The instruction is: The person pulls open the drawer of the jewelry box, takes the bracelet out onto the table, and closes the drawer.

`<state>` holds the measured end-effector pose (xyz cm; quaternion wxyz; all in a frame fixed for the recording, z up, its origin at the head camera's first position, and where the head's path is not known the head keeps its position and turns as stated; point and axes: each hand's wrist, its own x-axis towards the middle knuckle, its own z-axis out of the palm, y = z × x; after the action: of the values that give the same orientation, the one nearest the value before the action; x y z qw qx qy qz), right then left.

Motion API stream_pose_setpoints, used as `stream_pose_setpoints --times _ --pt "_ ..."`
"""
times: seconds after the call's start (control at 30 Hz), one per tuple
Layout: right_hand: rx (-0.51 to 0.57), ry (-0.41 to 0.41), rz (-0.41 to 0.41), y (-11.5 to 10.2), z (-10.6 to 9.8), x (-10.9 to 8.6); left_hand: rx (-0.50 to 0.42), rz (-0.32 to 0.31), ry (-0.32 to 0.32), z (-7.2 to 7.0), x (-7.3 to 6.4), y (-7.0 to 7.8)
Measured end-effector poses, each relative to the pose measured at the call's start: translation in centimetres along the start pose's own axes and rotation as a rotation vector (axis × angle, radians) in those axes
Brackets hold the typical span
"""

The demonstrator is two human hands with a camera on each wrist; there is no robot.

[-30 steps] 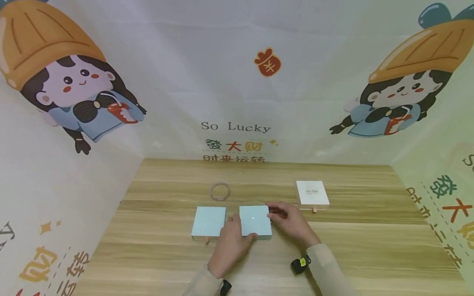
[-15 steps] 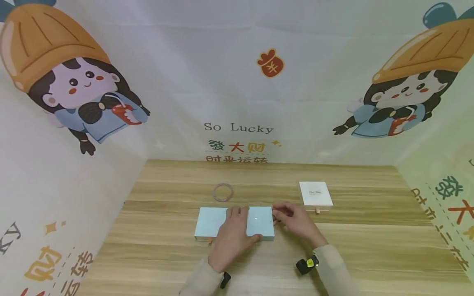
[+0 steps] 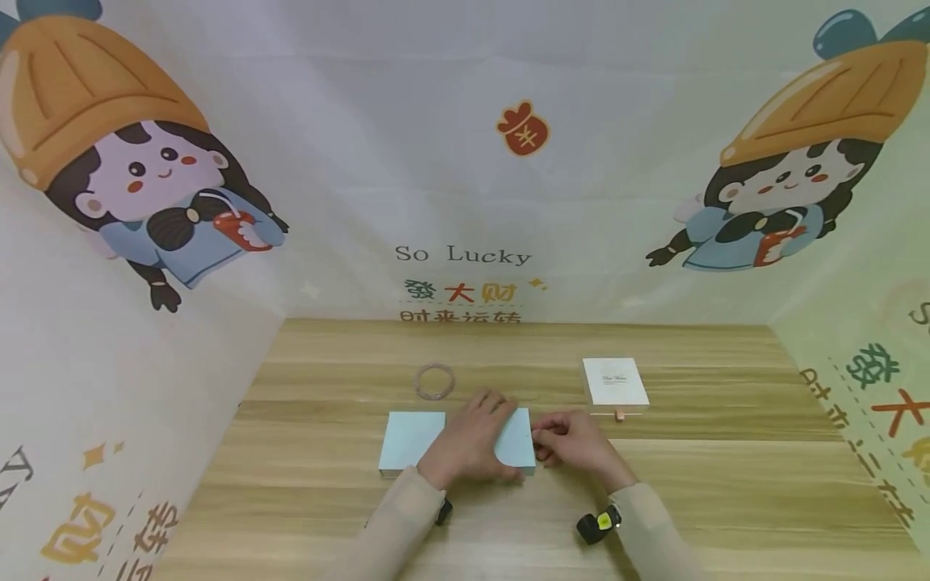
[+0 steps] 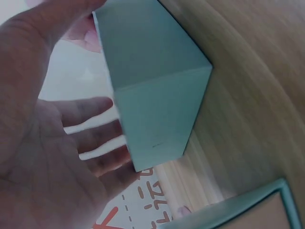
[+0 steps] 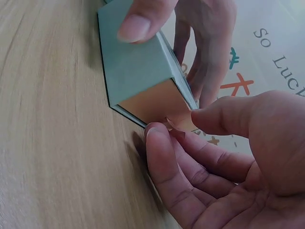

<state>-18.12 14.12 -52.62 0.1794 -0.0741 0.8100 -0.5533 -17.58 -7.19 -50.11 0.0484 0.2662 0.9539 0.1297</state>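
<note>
My left hand [image 3: 475, 436] lies across a pale-blue drawer box [image 3: 514, 440] and grips it, thumb on the near side and fingers over the far side. In the right wrist view, the drawer's peach-coloured front [image 5: 157, 102] faces my right hand [image 5: 214, 157]. The fingers of that hand curl around a small ribbon pull tab [image 5: 177, 132] on this front, thumb near the box's upper edge. The drawer sits inside its sleeve. Just left of it, a second pale-blue drawer box [image 3: 410, 440] lies on the table, partly covered by my left wrist in the head view.
A pinkish ring-shaped bangle [image 3: 434, 382] lies behind the boxes. Toward the back right sits a white drawer box [image 3: 615, 382] with print on top and its own tab. Printed cloth walls [image 3: 349, 202] rise behind and beside the wooden table [image 3: 697, 484].
My left hand has shifted right and farther over the box, covering more of it. My right hand has moved slightly down along the box's right end, fingers curling in at the tab.
</note>
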Motion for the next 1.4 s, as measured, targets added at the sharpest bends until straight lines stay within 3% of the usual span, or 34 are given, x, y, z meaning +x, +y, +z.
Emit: stream_pose_setpoints --times 0.27,0.7,1.0,1.4 --pt "-0.007 0.021 0.009 0.0 0.6 -0.1 -0.029 0.027 -0.032 0.0 0.2 -0.1" --pt "-0.038 0.160 0.023 -0.3 1.6 0.0 -0.055 0.005 -0.008 0.2 0.6 -0.1" --pt "-0.091 0.170 -0.024 -0.3 1.9 -0.5 -0.071 0.001 0.011 0.5 0.1 -0.2" --pt "-0.133 0.209 0.008 0.5 1.0 -1.0 -0.059 -0.001 -0.008 0.4 0.3 -0.2"
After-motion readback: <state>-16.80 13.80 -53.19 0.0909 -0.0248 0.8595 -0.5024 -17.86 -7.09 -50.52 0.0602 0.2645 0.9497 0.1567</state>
